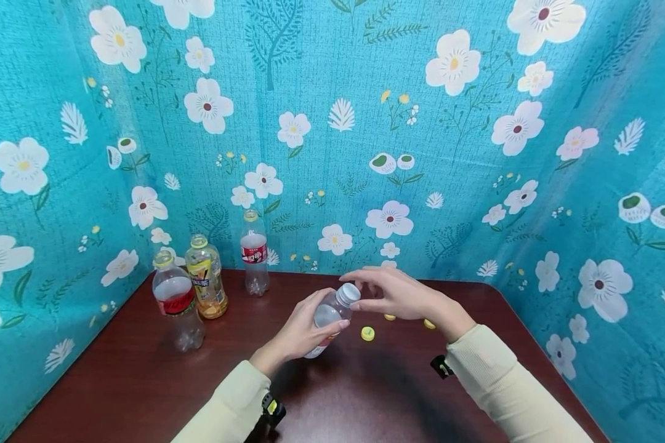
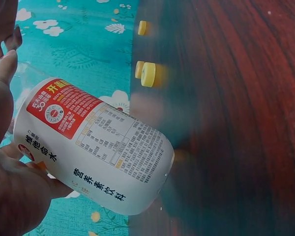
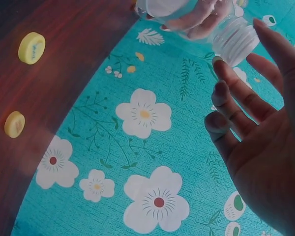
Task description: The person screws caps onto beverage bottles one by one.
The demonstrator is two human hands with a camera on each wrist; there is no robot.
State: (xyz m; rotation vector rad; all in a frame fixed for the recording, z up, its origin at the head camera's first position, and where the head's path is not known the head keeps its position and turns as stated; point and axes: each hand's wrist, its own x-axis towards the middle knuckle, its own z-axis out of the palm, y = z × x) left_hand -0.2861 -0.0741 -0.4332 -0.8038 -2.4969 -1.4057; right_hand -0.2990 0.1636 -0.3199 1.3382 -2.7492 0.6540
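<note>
My left hand [image 1: 310,326] grips a plastic bottle [image 2: 93,147] round its upper body. The bottle is tilted, its neck toward the right hand, with a white label carrying a red panel. On its neck sits a pale ribbed bottle cap [image 1: 348,294]. My right hand [image 1: 396,294] has thumb and index finger at opposite edges of this cap, pinching it. In the right wrist view the other fingers [image 3: 241,91] of that hand extend loosely below the cap. Part of the left hand shows through the clear bottle there.
Yellow caps [image 1: 367,333] lie on the dark wooden table [image 1: 116,369], several near the right hand. Three uncapped bottles stand back left: a red-labelled one [image 1: 178,304], a yellow-labelled one [image 1: 204,277] and another red-labelled one [image 1: 254,252]. Blue floral cloth [image 1: 332,184] encloses the table.
</note>
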